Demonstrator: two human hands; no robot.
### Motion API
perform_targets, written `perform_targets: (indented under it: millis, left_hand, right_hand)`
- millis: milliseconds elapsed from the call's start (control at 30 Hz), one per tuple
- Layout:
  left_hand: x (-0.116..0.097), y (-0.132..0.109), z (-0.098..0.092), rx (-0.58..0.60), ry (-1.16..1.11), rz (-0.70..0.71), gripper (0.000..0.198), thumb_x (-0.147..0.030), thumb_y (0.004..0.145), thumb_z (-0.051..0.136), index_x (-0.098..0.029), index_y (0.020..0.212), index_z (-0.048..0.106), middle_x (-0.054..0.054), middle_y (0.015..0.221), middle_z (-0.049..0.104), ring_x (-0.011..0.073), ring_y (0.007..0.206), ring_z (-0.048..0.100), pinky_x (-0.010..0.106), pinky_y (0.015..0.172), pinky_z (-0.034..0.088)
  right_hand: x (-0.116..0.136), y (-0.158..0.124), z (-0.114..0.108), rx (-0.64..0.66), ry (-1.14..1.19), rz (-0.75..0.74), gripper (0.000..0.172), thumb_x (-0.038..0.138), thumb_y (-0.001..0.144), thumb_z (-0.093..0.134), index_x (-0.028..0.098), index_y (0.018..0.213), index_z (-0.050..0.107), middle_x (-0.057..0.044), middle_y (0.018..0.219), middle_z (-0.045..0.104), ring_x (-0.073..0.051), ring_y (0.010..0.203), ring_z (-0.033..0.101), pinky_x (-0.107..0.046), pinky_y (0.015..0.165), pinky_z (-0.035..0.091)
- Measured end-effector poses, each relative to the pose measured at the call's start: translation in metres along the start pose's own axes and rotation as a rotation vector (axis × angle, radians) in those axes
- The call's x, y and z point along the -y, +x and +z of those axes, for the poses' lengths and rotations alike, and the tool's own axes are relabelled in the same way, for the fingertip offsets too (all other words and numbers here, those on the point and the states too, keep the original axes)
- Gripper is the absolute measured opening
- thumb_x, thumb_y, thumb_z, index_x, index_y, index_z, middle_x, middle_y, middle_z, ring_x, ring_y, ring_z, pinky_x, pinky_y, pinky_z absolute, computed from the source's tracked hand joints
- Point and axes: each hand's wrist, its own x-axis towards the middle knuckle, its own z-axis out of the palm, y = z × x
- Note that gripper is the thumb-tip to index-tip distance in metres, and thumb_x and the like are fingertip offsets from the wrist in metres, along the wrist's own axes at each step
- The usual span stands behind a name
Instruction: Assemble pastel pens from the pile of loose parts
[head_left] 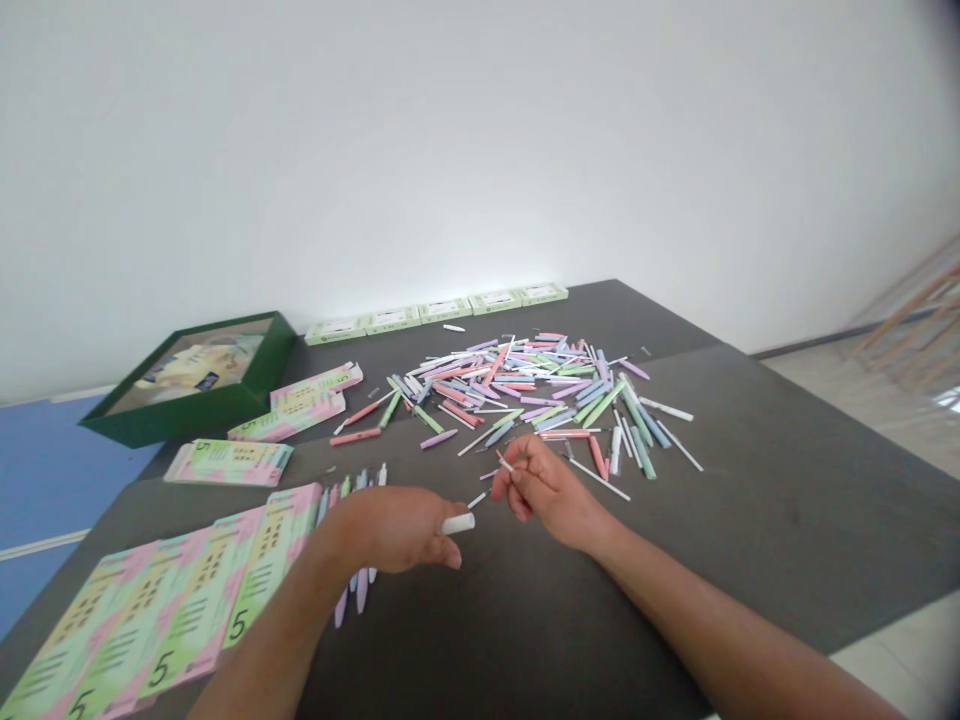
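Note:
My left hand (405, 525) is closed around a white pen barrel (459, 523), whose end sticks out past the thumb. Close by on the right, my right hand (544, 490) pinches a thin, pale pen part (505, 462) with a reddish tip; its exact kind is too small to tell. A slim pen refill (478, 499) shows between the two hands. Beneath my left wrist lies a row of coloured pens (362, 590), partly hidden by the hand. Beyond both hands spreads a heap of loose pen barrels and refills (517, 385) in pink, green, blue, purple and white.
Several pink-and-green cartons (187, 590) overlap at the front left, with more cartons (232, 463) behind them. A dark green box (259, 385) holding crumpled packaging stands at the back left. Pale green boxes (446, 311) line the wall along the dark table (787, 490).

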Motion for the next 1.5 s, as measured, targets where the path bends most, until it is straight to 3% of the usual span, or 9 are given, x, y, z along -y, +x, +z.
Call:
perform_targets:
  millis: [300,500,733,1067,1333,1500]
  left_hand:
    - [-0.003,0.005,-0.007,0.075,-0.026,-0.024,0.035,-0.035,0.078,0.055,-0.022,0.110,0.062,-0.002,0.067,0.065,0.0143,0.053,0.051,0.022,0.044,0.029]
    - [-0.002,0.008,-0.006,0.115,-0.132,0.015,0.027,-0.025,0.078,0.054,-0.021,0.103,0.065,-0.002,0.076,0.069,0.0120,0.056,0.051,0.020,0.046,0.031]
    - [0.000,0.012,-0.004,0.120,-0.124,0.024,0.029,-0.027,0.077,0.056,-0.022,0.104,0.065,-0.002,0.073,0.068,0.0118,0.054,0.051,0.019,0.043,0.030]
    - [-0.005,0.012,-0.004,0.122,-0.080,-0.018,0.029,-0.031,0.077,0.057,-0.024,0.104,0.066,-0.002,0.072,0.067,0.0134,0.055,0.052,0.021,0.045,0.030]
    - [-0.007,0.012,-0.002,0.112,-0.027,-0.017,0.033,-0.035,0.077,0.056,-0.024,0.107,0.065,-0.002,0.069,0.066,0.0146,0.053,0.052,0.023,0.044,0.030]
    - [-0.008,0.011,-0.003,0.123,-0.012,-0.026,0.028,-0.037,0.078,0.055,-0.023,0.099,0.067,0.000,0.068,0.066,0.0153,0.056,0.053,0.023,0.045,0.030]
  right_hand:
    - [0.009,-0.020,0.021,0.069,-0.118,-0.093,0.009,0.019,0.092,0.039,0.019,0.098,0.045,0.000,0.081,0.060,-0.007,0.051,0.050,-0.021,0.049,0.037]
    - [0.018,-0.026,0.021,0.111,-0.234,-0.094,0.011,0.017,0.092,0.037,0.019,0.100,0.044,-0.001,0.083,0.060,-0.008,0.057,0.057,-0.022,0.053,0.042]
    - [0.019,-0.028,0.022,0.140,-0.322,-0.096,0.013,0.014,0.092,0.036,0.020,0.101,0.043,0.000,0.082,0.060,-0.009,0.060,0.059,-0.022,0.056,0.044]
    - [0.025,-0.029,0.020,0.146,-0.670,-0.212,0.014,0.014,0.090,0.040,0.020,0.101,0.045,0.001,0.076,0.060,-0.011,0.067,0.055,-0.024,0.063,0.040]
    - [0.017,-0.027,0.022,0.118,-0.585,-0.145,0.014,0.012,0.090,0.038,0.020,0.101,0.043,0.001,0.076,0.062,-0.011,0.068,0.057,-0.023,0.063,0.040]
    - [0.022,-0.027,0.023,0.171,-0.602,-0.205,0.020,0.012,0.090,0.038,0.019,0.104,0.050,0.000,0.079,0.060,-0.011,0.072,0.055,-0.024,0.067,0.040]
